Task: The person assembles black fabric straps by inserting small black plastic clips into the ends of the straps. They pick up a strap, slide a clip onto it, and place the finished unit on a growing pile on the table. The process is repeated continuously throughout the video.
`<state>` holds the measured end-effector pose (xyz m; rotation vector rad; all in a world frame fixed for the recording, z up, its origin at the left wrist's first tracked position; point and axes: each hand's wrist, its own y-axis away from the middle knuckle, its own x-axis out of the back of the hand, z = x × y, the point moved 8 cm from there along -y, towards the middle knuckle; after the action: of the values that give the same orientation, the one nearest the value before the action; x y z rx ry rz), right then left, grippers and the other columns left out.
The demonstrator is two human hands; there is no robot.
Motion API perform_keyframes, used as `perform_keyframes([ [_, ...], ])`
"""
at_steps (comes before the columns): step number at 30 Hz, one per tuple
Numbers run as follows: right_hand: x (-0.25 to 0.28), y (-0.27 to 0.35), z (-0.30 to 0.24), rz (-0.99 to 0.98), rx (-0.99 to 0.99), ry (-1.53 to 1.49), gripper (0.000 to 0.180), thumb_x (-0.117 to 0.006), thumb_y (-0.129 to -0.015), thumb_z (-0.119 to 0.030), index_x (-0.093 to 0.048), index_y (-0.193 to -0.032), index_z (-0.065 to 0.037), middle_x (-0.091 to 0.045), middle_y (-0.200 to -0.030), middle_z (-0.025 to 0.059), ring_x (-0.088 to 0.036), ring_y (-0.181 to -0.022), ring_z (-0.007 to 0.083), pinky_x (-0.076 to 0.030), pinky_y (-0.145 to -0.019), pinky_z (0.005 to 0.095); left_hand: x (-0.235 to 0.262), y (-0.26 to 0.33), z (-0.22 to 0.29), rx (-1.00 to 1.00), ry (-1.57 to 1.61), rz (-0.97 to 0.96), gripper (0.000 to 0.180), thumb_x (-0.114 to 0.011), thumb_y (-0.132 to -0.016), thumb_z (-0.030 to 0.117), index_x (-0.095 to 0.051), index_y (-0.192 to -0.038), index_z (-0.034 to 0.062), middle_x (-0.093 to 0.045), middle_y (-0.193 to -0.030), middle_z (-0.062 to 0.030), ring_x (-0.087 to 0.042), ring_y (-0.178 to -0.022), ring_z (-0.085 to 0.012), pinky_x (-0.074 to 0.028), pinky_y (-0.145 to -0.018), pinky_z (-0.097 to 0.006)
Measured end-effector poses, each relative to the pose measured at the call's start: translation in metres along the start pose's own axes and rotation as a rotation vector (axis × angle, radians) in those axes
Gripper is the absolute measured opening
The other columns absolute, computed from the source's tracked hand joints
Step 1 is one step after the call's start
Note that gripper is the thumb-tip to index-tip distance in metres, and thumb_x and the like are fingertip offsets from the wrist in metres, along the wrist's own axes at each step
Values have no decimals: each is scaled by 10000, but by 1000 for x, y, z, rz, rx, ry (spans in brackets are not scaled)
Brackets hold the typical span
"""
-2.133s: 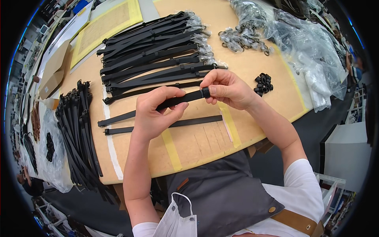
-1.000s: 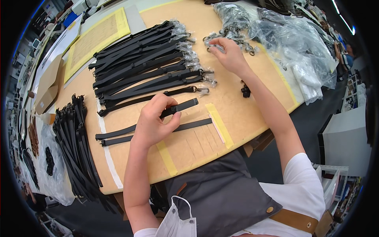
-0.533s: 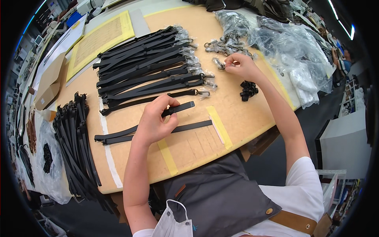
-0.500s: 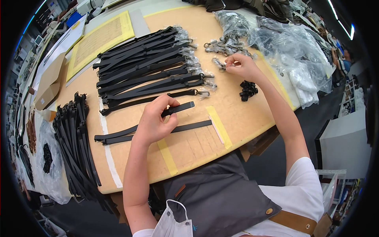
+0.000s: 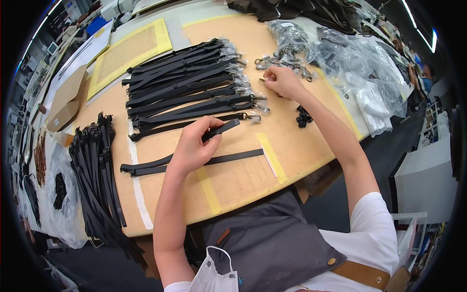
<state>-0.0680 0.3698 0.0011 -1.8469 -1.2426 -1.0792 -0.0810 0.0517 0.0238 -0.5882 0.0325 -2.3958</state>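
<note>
My left hand (image 5: pixel 197 146) is closed round a black strap (image 5: pixel 224 128), whose squared end points up and right past my fingers. Its lower length seems to run back to the folded strap (image 5: pixel 238 155) lying on the table, but my hand covers the join. My right hand (image 5: pixel 283 82) is closed in a pinch above the far right of the table. At its fingertips shows the end of a small metal snap hook (image 5: pixel 262 80), mostly hidden by the fingers. Just beyond lies a pile of snap hooks (image 5: pixel 287 61), some in clear wrap.
Finished-looking black straps with wrapped hooks (image 5: pixel 185 82) lie in rows beyond my left hand. More straps (image 5: pixel 95 170) hang over the table's left edge. Small black loops (image 5: pixel 303 117) sit below my right forearm's wrist. Clear plastic bags (image 5: pixel 355 68) cover the right corner. Yellow tape (image 5: pixel 272 158) marks the tabletop.
My right hand has moved left, drawing the snap hook away from the pile's near side. The strap end in my left hand has tilted up. The whole view has shifted slightly.
</note>
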Motion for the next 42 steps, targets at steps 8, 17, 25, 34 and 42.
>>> perform_keyframes([
  [8,-17,63,-115,-297,291,-1246,201,-722,-953,-71,-613,-1115,-24,-669,-1049,31,-701,-1063,174,-544,-844,253,18,1,-7,-20,295,144,277,-778,-910,73,-678,-1156,-4,-676,-1008,9,-609,-875,-51,-487,-767,-198],
  [17,-27,82,-142,-122,525,-1251,156,-743,-851,101,-677,-923,-21,-643,-1032,73,-645,-954,128,-554,-879,288,23,2,-3,-23,291,188,275,-775,-904,49,-686,-1162,8,-682,-993,9,-606,-855,-45,-474,-733,-195],
  [25,-58,91,-142,-310,517,-1350,189,-777,-829,84,-668,-928,-35,-608,-1083,56,-628,-975,113,-524,-897,280,9,1,-3,-17,330,119,235,-774,-859,16,-648,-1057,-2,-668,-978,-8,-607,-869,-60,-482,-749,-209],
  [34,-64,90,-144,-588,356,-1708,183,-652,-992,-94,-606,-1167,-67,-636,-1308,129,-598,-1210,185,-452,-1076,354,20,4,9,-6,129,210,205,-772,-792,5,-691,-980,-7,-705,-882,-29,-639,-789,-62,-500,-669,-217],
  [42,-82,98,-140,-790,312,-1688,205,-696,-969,-118,-613,-1152,-76,-658,-1261,97,-602,-1192,169,-467,-1047,355,11,5,28,-127,66,152,191,-773,-751,-6,-711,-931,-9,-717,-852,-53,-673,-748,-107,-534,-648,-264],
])
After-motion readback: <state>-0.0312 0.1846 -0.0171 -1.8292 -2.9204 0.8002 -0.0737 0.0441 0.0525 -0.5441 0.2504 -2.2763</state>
